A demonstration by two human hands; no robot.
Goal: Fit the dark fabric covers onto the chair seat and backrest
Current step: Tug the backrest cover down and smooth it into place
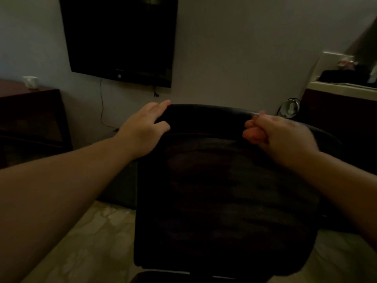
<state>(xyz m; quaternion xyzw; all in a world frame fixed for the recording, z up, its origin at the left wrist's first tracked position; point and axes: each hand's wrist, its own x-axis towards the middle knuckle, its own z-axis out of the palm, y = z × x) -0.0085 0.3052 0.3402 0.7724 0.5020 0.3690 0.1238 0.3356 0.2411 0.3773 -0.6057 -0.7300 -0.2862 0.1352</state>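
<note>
Left hand (145, 124) pinches the cover (206, 119) at the backrest (224, 190) top; right hand (279, 131) grips it too. Pull evenly — both corners together (dim light hides seams).

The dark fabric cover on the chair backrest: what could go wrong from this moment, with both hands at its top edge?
1. The left hand holds one top corner of the dark fabric cover and the right hand pinches the other; uneven pulling could seat it crooked on the black chair backrest.
2. The room is dim and dark cloth lies on a dark frame, so a misaligned edge may go unnoticed.
</note>
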